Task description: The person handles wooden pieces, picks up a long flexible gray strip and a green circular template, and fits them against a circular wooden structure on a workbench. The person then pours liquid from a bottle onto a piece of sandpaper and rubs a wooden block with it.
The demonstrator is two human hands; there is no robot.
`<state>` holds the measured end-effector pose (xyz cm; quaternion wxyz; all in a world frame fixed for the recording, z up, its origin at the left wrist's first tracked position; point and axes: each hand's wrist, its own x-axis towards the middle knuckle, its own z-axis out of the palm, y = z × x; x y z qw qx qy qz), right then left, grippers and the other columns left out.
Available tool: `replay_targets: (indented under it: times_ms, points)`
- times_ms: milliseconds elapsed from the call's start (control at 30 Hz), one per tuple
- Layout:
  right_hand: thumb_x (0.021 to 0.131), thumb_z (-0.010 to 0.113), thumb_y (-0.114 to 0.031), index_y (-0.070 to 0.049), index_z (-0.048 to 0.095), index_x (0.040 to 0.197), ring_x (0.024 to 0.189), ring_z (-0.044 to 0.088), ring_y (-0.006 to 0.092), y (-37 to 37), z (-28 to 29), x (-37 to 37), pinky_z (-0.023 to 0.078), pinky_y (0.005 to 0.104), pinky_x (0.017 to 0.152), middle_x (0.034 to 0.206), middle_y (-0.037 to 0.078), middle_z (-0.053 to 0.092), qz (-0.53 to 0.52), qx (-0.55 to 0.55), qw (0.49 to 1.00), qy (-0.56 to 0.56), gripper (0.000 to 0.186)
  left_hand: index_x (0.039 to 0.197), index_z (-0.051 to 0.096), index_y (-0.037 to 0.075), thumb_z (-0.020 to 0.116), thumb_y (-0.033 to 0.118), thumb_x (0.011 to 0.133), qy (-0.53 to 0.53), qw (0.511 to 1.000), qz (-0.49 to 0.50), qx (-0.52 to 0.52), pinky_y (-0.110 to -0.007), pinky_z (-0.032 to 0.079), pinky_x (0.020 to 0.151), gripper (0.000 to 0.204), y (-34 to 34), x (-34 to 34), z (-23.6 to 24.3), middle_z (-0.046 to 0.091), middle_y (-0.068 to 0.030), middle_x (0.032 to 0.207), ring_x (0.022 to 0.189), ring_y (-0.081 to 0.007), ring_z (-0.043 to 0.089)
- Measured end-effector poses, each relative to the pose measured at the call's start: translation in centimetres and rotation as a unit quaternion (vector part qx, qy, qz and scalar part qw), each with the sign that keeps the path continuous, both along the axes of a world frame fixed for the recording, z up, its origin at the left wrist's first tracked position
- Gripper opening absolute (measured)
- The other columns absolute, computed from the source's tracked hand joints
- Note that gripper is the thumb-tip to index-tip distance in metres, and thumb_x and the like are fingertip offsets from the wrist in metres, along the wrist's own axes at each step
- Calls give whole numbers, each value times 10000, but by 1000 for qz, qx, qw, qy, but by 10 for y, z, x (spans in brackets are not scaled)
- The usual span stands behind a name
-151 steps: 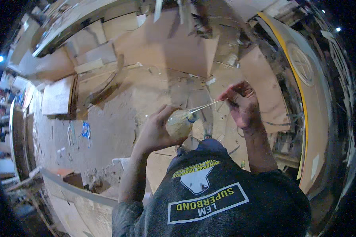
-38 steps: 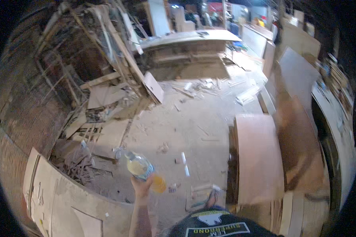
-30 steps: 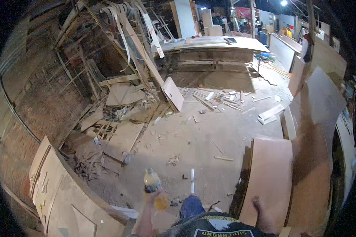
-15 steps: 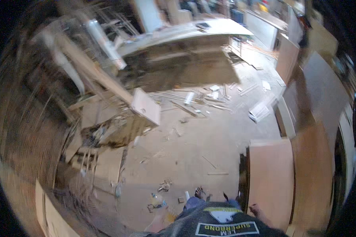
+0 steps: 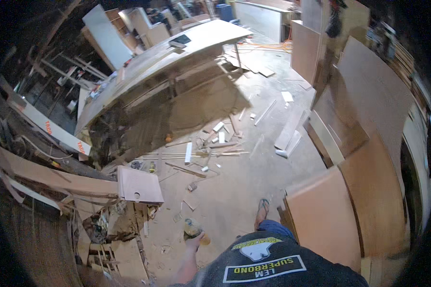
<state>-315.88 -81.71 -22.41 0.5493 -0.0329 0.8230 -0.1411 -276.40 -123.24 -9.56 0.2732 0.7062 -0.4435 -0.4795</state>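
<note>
My left hand (image 5: 193, 243) is closed around a clear plastic bottle (image 5: 192, 226) with yellowish contents, held low in front of me at the lower middle. Part of the bottle is covered by the fingers, and its yellow end shows beside them. My right hand is out of sight, past the dark shirt (image 5: 273, 251) with a printed front. One sandalled foot (image 5: 262, 210) is stepping forward on the dusty floor.
A large worktable (image 5: 201, 36) stands ahead. Wood offcuts (image 5: 215, 143) lie scattered on the floor before it. Large panels (image 5: 321, 215) lean along the right side. On the left are a long board (image 5: 57, 174), a pale box end (image 5: 139, 184) and scrap wood.
My view has turned and moved forward, so the worktable sits farther left. The left hand with the bottle shows more sharply now. My right hand has gone out of view.
</note>
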Motion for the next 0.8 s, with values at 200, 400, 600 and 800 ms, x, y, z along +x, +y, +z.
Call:
replay_targets:
  times_ms: [200, 400, 600, 800]
  points:
    - [845, 742, -296, -38, 708, 1105, 886, 690, 272, -303, 44, -238, 543, 416, 784, 965, 132, 741, 94, -51, 991, 85, 367, 1223, 602, 10, 921, 239, 650, -37, 999, 17, -18, -388, 548, 933, 694, -86, -57, -48, 697, -129, 1158, 1048, -265, 680]
    - [895, 707, -203, 11, 725, 1023, 750, 648, 168, -585, 142, -370, 513, 322, 690, 819, 91, 711, 77, -311, 912, 256, 250, 1197, 624, 25, 918, 305, 566, -168, 984, -35, 41, -380, 562, 893, 750, -185, -111, -82, 710, -143, 1103, 1011, -266, 689]
    - [909, 668, -180, 0, 690, 1063, 794, 641, 167, -634, 121, -412, 512, 323, 741, 844, 71, 689, -13, -271, 944, 187, 237, 1184, 638, 33, 922, 319, 561, -146, 975, -100, 135, -379, 565, 891, 742, -372, -217, -60, 717, -114, 1108, 1018, -248, 696]
    - [818, 709, -286, -29, 717, 1052, 800, 631, 220, -593, 61, -402, 517, 395, 750, 888, 104, 698, 18, -55, 998, 14, 348, 1236, 613, 33, 955, 249, 555, -136, 973, -185, 36, -389, 531, 963, 792, -605, -314, -61, 696, -136, 1203, 1137, -252, 657]
